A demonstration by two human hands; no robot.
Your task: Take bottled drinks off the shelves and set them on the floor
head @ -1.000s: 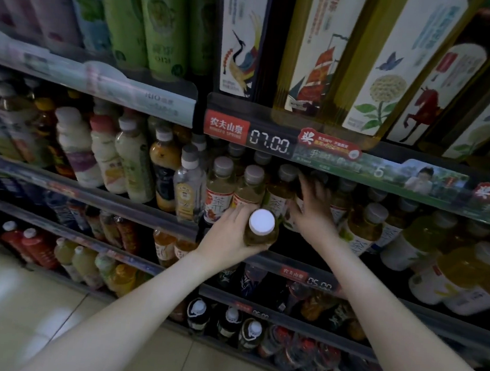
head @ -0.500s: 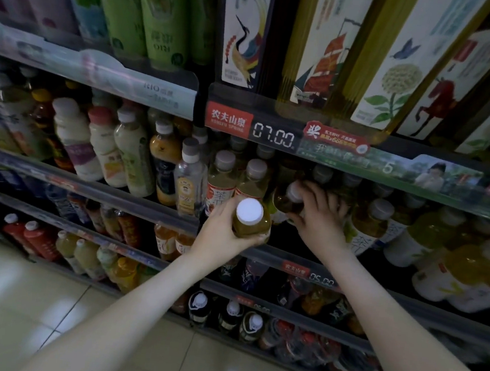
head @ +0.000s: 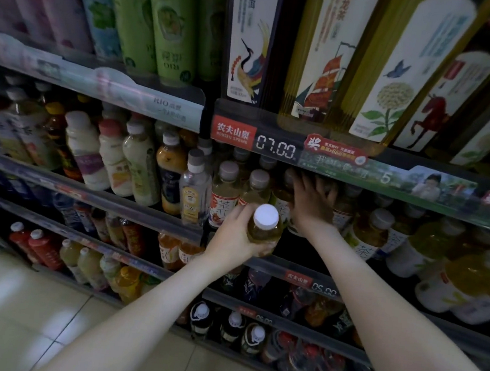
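— Labels?
— Price tag (head: 275, 150) reads "07.00", beside "NONGFU SPRING".
— Grips?
— Left grip (head: 231, 238) clamps a white-capped bottle (head: 264, 229) below that tag; right grip (head: 311, 203), just under it among shelved bottles (head: 225, 189), blurred, can't tell.

Moved: right hand (head: 311, 202), half a second ago curled round a tilted bottle's neck, now sits deeper among the bottles (head: 255, 186), fingers blurred.

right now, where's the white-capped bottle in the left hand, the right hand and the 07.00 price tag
white-capped bottle (head: 264, 231): head view, amber body below the cap
right hand (head: 311, 203): head view, back of the hand
07.00 price tag (head: 276, 147): head view, on the digits
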